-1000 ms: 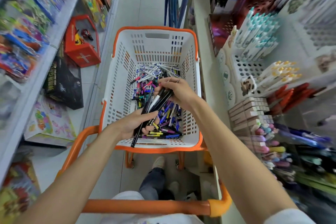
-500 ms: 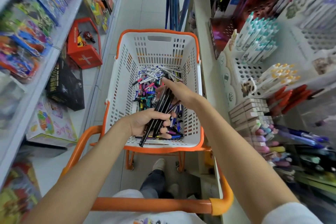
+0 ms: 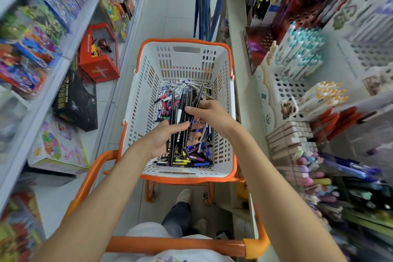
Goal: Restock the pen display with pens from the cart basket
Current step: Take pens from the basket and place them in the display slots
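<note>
Gripping black pens (image 3: pixel 182 102), L hand (image 3: pixel 162 141), R hand (image 3: pixel 212 115)

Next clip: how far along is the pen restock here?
Done: a bundle of black pens is gathered. In hand: the left hand grips it above the basket, the right hand pinching it higher up. Left: none of it has reached the pen display, and many loose pens lie in the basket.

A red box (image 3: pixel 100 69) stands on the tiled floor (image 3: pixel 170 10) by the left shelf (image 3: pixel 70 49), a black box (image 3: pixel 74 102) just beside it. Blurred colourful toy packs (image 3: pixel 36 53) crowd that shelf. Blue poles (image 3: pixel 202 6) lean further along the aisle.
</note>
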`<state>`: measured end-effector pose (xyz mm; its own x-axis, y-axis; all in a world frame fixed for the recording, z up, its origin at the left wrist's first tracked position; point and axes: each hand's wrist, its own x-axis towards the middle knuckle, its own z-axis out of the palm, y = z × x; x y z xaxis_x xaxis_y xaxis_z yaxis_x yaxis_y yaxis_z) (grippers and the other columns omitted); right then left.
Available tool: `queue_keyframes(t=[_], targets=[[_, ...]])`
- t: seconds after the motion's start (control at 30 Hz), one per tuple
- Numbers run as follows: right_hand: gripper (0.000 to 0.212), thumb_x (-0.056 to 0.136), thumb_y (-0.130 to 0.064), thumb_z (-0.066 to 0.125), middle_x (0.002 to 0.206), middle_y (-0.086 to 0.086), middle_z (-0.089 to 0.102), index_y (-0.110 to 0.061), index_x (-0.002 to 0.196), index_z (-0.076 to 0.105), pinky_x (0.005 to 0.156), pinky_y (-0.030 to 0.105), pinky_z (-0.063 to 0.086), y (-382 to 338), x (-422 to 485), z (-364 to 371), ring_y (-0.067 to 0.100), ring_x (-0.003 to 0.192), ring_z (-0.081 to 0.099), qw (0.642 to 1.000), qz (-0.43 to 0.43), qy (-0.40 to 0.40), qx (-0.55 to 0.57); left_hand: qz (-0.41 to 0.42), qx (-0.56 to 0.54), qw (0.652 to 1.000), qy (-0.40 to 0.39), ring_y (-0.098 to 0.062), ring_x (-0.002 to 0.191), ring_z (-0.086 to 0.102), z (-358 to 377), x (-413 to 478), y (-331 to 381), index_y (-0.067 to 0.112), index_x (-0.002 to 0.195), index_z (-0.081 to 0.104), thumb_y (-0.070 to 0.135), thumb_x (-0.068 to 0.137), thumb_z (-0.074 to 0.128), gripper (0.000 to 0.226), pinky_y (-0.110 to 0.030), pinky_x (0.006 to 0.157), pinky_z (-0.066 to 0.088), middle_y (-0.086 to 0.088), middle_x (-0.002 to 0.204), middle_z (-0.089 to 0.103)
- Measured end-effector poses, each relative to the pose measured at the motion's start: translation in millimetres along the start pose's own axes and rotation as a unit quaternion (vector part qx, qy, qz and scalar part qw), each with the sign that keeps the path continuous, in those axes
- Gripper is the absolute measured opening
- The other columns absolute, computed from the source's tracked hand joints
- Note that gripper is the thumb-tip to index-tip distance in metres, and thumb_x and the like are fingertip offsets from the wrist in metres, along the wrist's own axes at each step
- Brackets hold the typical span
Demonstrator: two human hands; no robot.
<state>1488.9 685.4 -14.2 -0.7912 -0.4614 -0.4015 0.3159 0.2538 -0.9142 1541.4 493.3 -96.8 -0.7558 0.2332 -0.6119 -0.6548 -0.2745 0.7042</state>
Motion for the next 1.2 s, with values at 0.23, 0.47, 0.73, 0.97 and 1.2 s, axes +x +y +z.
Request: queue_keyframes(t=[0.23, 0.47, 0.73, 0.97, 1.2], targets=[[0.037, 0.096, -0.028, 0.065, 0.077, 0.012, 0.046, -0.001, 0.074, 0.054, 0.077, 0.028, 0.039, -3, -5, 3, 0.020, 0.070, 0.043, 0.999, -0.016, 0.002, -0.041, 0.011, 0.031, 0.999, 0.007, -0.024, 0.114, 0.064, 30, -35, 18, 0.002, 0.138, 0.049, 0.034, 0.076, 0.082, 0.077, -0.043, 0.101, 0.048, -0.015, 0.130, 0.065], [0.031, 0.092, -0.017, 0.071, 0.055, -0.012, 0.053, -0.014, 0.065, 0.056, 0.064, 0.017, 0.042, 1, -3, 5, 0.002, 0.054, 0.051, 0.995, -0.049, 0.052, -0.071, 0.019, 0.015, 0.999, 0.033, -0.033, 0.133, 0.050, 16, -21, 6, 0.024, 0.142, 0.041, 0.041, 0.064, 0.093, 0.095, -0.057, 0.107, 0.041, -0.015, 0.145, 0.052], [0.036, 0.093, -0.020, 0.069, 0.085, 0.012, 0.061, -0.009, 0.125, 0.058, 0.077, 0.030, 0.048, 0, -6, 6, 0.020, 0.079, 0.057, 0.992, -0.069, 0.094, -0.046, 0.034, -0.021, 0.999, -0.015, -0.041, 0.117, 0.062, 26, -42, 19, 0.007, 0.143, 0.037, 0.019, 0.077, 0.082, 0.081, -0.054, 0.096, 0.053, -0.024, 0.131, 0.062], [0.031, 0.094, -0.020, 0.068, 0.091, 0.012, 0.064, -0.012, 0.122, 0.056, 0.079, 0.032, 0.048, -7, -4, 14, 0.018, 0.078, 0.059, 0.992, -0.063, 0.088, -0.063, 0.052, 0.013, 0.998, -0.030, -0.036, 0.110, 0.067, 33, -51, 25, 0.008, 0.135, 0.050, 0.014, 0.088, 0.065, 0.050, -0.043, 0.092, 0.056, -0.018, 0.120, 0.069], [0.028, 0.085, -0.023, 0.078, 0.098, 0.021, 0.073, -0.001, 0.101, 0.071, 0.095, 0.047, 0.054, -14, -6, 15, 0.033, 0.091, 0.070, 0.993, -0.065, 0.079, -0.053, 0.074, 0.034, 0.996, -0.028, -0.030, 0.103, 0.071, 34, -55, 29, 0.010, 0.129, 0.055, 0.005, 0.092, 0.062, 0.038, -0.037, 0.085, 0.060, -0.016, 0.116, 0.071]])
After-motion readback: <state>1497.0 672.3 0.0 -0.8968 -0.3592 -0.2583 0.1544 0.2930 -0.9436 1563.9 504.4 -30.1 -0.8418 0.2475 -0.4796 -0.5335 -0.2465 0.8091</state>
